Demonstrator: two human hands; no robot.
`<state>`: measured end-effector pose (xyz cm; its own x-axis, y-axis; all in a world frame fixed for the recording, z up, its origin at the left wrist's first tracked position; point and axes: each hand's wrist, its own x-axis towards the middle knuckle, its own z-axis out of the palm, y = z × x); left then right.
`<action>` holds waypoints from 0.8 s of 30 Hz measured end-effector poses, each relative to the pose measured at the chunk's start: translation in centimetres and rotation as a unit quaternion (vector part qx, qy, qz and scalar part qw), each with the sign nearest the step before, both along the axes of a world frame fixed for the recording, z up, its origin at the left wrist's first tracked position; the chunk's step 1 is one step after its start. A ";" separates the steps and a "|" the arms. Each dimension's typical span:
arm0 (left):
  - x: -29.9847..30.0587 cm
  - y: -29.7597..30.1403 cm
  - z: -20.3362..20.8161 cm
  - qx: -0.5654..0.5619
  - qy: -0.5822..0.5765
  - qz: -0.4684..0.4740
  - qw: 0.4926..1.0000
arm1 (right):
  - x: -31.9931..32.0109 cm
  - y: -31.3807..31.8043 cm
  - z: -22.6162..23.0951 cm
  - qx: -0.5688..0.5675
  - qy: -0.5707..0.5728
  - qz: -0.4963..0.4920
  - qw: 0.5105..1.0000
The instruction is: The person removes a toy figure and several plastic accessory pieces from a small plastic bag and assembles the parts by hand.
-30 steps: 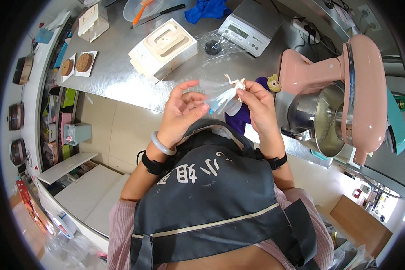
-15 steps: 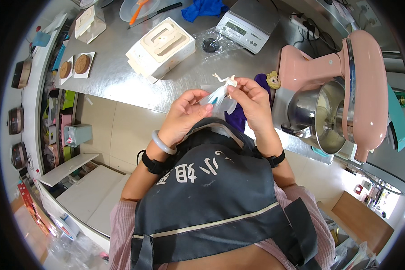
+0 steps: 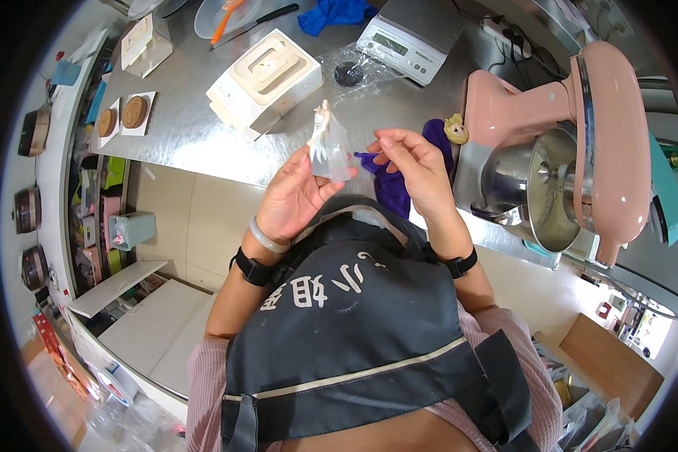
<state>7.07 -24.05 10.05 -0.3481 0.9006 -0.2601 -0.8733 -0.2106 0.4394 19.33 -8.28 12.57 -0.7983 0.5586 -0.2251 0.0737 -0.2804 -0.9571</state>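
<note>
A small doll figurine (image 3: 320,139) in a white dress with a sheer cape stands nearly upright in my left hand (image 3: 290,196), pinched low at its skirt. No head can be made out on its top end. To the right, my right hand (image 3: 420,175) hovers apart from the doll with fingers loosely bent and nothing visible in them. Below and behind that hand lies a purple cloth (image 3: 394,192). A doll's head with yellow hair (image 3: 455,129) rests beside the cloth, against the mixer's base.
A pink stand mixer (image 3: 610,143) with a steel bowl (image 3: 539,188) stands at the right. Across the steel table (image 3: 181,98) are a cream handled box (image 3: 267,79), a kitchen scale (image 3: 407,45), clear plastic wrap with a black round item (image 3: 348,73), and two round cookies on white cards (image 3: 134,111).
My right hand has let go of the doll and drawn slightly away. My left hand has turned the doll upright and moved it left.
</note>
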 end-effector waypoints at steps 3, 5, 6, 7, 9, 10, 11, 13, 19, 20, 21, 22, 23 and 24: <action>-0.3 -0.7 -1.0 0.087 -0.083 -0.032 0.992 | 0.0 -0.2 -0.2 0.022 0.018 0.046 0.999; -0.4 -1.0 -1.9 0.139 -0.128 -0.050 0.981 | 0.0 -0.4 0.2 0.041 0.029 0.074 0.996; -0.4 -1.1 -2.2 0.149 -0.137 -0.060 0.977 | 0.0 -0.6 0.4 0.060 0.040 0.103 0.992; -0.4 -1.2 -2.3 0.160 -0.145 -0.071 0.974 | -0.1 -0.8 0.5 0.053 0.047 0.111 0.991; -0.3 -1.1 -2.1 0.159 -0.147 -0.074 0.973 | -0.1 -1.0 0.1 0.068 0.051 0.115 0.990; -0.2 -1.1 -1.9 0.159 -0.149 -0.078 0.973 | -0.2 -1.1 -0.1 0.082 0.054 0.118 0.988; -0.2 -1.0 -1.8 0.159 -0.149 -0.077 0.973 | -0.2 -1.1 0.0 0.082 0.054 0.118 0.988; -0.2 -0.9 -1.6 0.147 -0.169 -0.082 0.971 | -0.3 -1.2 0.1 0.116 0.042 0.097 0.988; -0.1 -0.6 -2.3 0.143 -0.157 -0.076 0.974 | -0.2 -1.1 -0.4 0.124 0.015 0.080 0.989; 0.0 -0.6 -2.4 0.146 -0.161 -0.081 0.973 | -0.1 -0.8 -0.4 0.128 0.011 0.075 0.989; 0.1 -0.8 -2.4 0.097 -0.158 -0.062 0.981 | -0.1 -0.4 -0.5 0.124 -0.007 0.089 0.988; 0.0 -0.9 -2.5 0.049 -0.153 -0.044 0.986 | -0.2 0.2 -0.6 0.121 -0.023 0.102 0.987; -0.1 -1.1 -2.8 0.092 -0.126 -0.063 0.986 | -0.1 1.3 -2.0 0.152 -0.049 0.087 0.983; -0.1 -1.3 -2.9 0.095 -0.127 -0.066 0.985 | -0.1 2.9 -3.4 0.188 -0.092 0.050 0.977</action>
